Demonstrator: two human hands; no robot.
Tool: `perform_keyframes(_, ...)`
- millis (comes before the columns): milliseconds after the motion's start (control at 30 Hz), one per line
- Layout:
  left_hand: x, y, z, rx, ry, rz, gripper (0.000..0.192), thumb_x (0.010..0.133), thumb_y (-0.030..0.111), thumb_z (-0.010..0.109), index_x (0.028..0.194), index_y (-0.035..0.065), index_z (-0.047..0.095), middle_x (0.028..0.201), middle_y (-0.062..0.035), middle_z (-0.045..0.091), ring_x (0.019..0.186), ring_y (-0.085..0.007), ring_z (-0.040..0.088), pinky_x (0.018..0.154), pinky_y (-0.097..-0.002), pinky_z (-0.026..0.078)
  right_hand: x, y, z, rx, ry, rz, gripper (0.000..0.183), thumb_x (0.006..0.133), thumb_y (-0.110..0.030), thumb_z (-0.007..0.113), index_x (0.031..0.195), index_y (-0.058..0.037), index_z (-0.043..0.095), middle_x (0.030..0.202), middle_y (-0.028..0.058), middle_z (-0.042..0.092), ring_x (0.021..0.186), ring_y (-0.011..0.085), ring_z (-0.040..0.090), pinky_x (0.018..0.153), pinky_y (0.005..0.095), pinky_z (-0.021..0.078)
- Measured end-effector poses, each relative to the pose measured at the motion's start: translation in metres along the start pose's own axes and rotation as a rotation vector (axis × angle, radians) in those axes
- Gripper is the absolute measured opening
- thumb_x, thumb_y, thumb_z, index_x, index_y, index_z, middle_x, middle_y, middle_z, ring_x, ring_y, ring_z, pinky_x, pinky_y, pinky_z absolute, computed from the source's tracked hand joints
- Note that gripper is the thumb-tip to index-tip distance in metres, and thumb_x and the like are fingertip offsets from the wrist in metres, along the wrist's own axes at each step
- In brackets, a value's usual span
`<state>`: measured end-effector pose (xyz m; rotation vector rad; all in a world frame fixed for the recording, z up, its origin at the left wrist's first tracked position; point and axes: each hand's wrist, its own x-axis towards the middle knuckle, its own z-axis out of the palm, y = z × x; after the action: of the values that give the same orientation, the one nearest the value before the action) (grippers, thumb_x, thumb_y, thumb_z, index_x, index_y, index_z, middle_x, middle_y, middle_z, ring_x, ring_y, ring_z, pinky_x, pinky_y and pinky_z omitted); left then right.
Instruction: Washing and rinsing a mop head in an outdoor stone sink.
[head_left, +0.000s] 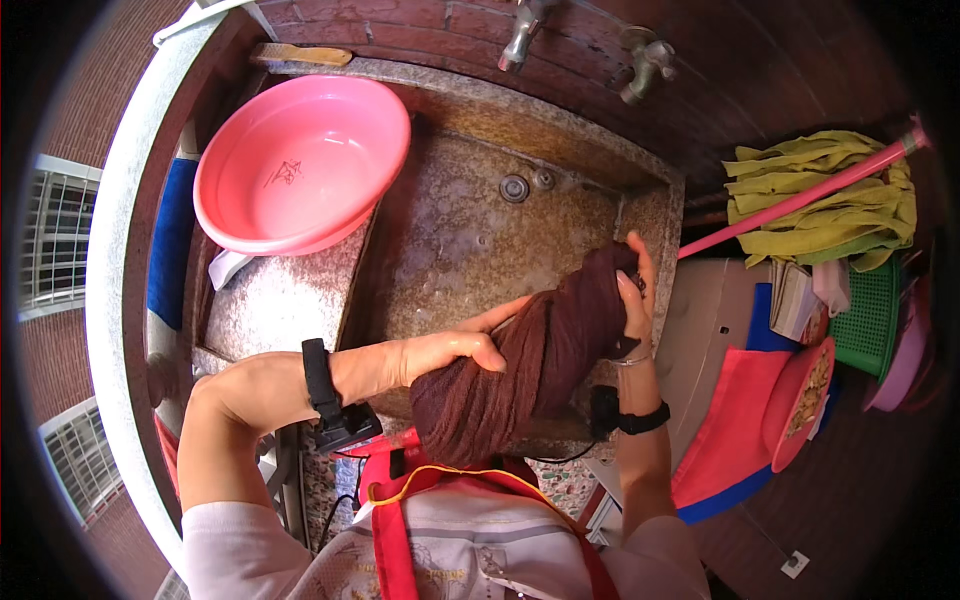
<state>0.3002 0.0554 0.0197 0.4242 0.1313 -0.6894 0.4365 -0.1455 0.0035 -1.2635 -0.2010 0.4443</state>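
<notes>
A thick, twisted bundle of dark maroon cloth (517, 367) hangs over the near edge of a stone sink (465, 247), close to my body. My left hand (469, 345) grips it on its left side, with the thumb on top and part of the fingers hidden behind the cloth. At the upper right end, my right hand (639, 292) clasps the gathered cloth, its fingers curled around that end. Folds run slantwise along the bundle between both hands. The sink floor beyond looks wet, with a drain (514, 188) in it.
A pink plastic basin (300, 165) rests tilted on the sink's left ledge. A wooden-handled brush (301, 54) lies on the back rim. Two taps (645, 64) project from the brick wall. At right are a yellow-green mop head (817, 195), a pink pole (802, 187) and a green basket (866, 322).
</notes>
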Motion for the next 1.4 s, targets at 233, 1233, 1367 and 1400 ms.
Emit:
perform_keyframes(233,0.0,-0.004,0.0,0.067,0.002,-0.007,0.086,0.07,0.009,0.053,0.14,0.0119,0.005,0.137,-0.0151,0.027,0.119,-0.0225,0.039,0.097,-0.0324,0.034,-0.024,-0.004,0.004,0.131,-0.15,-0.141,0.064,0.067,-0.019,0.073,0.119,-0.0027,0.041,0.106,0.0069,0.05,0.097,0.0162,0.05,0.083,0.0298,0.0421)
perform_keyframes(1233,0.05,-0.038,0.016,0.843,0.692,0.052,0.115,0.061,0.042,0.068,0.134,-0.0022,-0.009,0.115,-0.0279,0.047,0.107,-0.0365,0.049,0.093,-0.0339,0.037,0.055,0.0,0.049,-1.473,-0.325,-0.034,0.029,0.077,-0.024,0.056,0.101,-0.0078,0.05,0.095,0.0248,0.047,0.086,0.0439,0.049,0.073,0.0454,0.0424)
perform_keyframes(1367,0.055,-0.047,0.008,0.776,0.727,0.099,0.107,0.061,0.034,0.072,0.134,0.0004,0.002,0.118,-0.0207,0.044,0.111,-0.0289,0.045,0.095,-0.0325,0.034,0.055,0.002,0.055,-1.508,-0.349,-0.029,0.036,0.076,-0.027,0.057,0.107,-0.0114,0.05,0.103,0.0267,0.046,0.088,0.0456,0.052,0.075,0.0492,0.0442)
perform_keyframes(1400,0.054,-0.046,0.009,0.775,0.725,0.098,0.107,0.061,0.034,0.072,0.134,0.0004,0.002,0.118,-0.0207,0.044,0.111,-0.0289,0.045,0.095,-0.0325,0.034,0.054,0.002,0.058,-1.534,-0.342,-0.011,0.036,0.076,-0.027,0.057,0.107,-0.0116,0.05,0.104,0.0264,0.046,0.089,0.0456,0.051,0.075,0.049,0.0443)
